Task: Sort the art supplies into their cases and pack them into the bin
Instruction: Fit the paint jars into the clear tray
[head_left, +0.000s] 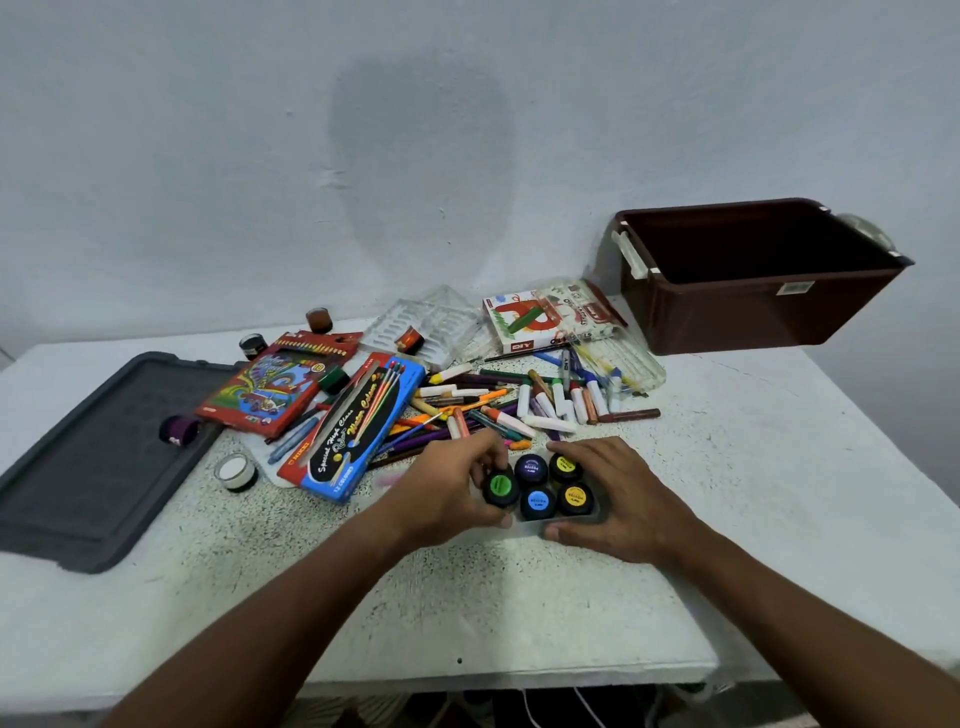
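Observation:
A small grey tray (527, 527) in front of me holds several black paint pots with coloured lids. My left hand (452, 493) grips the green-lidded pot (501, 488) at the tray's left end. My right hand (615, 506) clasps the tray's right side. Behind them lies a heap of pencils, crayons and markers (498, 405). A blue watercolour box (358, 431) and a red pencil box (280, 382) lie to the left. A brown bin (753, 306) stands open at the back right.
A dark grey bin lid (98, 457) lies at the left. Loose pots sit around it: purple (179, 430), white (236, 472), black (253, 345), brown (318, 319). A clear plastic insert (421, 325) and a DIY pastel box (545, 319) lie at the back.

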